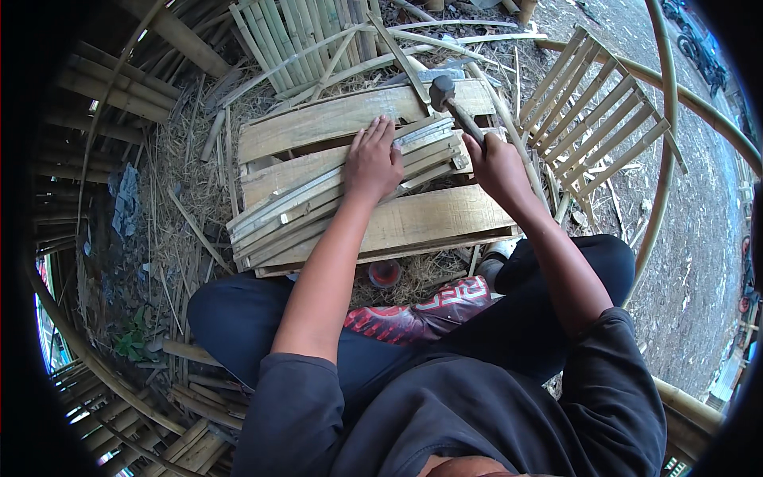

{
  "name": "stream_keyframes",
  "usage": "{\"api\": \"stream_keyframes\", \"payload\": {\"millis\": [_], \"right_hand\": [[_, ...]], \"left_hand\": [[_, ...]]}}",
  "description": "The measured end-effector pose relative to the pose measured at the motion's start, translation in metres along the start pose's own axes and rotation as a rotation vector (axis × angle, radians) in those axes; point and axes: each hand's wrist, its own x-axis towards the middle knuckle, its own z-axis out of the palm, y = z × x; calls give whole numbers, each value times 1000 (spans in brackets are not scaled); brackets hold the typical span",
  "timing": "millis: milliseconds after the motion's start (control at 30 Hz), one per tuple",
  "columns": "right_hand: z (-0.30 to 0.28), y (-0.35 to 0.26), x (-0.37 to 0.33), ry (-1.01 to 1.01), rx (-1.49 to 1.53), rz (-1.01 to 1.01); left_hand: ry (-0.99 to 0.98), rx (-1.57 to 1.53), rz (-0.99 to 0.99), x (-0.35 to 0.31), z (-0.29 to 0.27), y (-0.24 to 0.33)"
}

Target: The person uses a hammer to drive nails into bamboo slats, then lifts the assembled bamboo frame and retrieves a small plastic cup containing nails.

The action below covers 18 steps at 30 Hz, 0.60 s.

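My left hand lies flat across a bundle of split bamboo strips, fingers stretched toward the far side. The strips rest slantwise on a low table of wooden planks with gaps between the boards. In my right hand is a hammer, gripped by its dark handle. Its blunt grey head points away from me, raised near the right end of the strips. A thin bamboo strip leans over the table's far edge, close to the hammer head.
At the right stands a slatted bamboo frame; another slatted panel is at the back. A clear cup with reddish contents sits by the table's near edge. Bamboo poles curve along the right, and my crossed legs flank a printed bag.
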Motion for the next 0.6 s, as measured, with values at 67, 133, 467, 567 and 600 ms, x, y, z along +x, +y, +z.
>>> {"api": "stream_keyframes", "payload": {"millis": [67,133,467,567,600], "right_hand": [[4,6,1,-1,-70,-24],[6,8,1,9,-151,-62],[5,3,-2,81,-162,-176],[6,0,-1,88,-167,-203],[4,-2,-2,119,-176,-249]], "left_hand": [[-1,-2,0,0,0,1],[1,-8,-6,0,0,1],[-3,7,-1,0,1,1],[-10,17,-11,-1,0,0],[-5,15,-8,0,0,-1]]}}
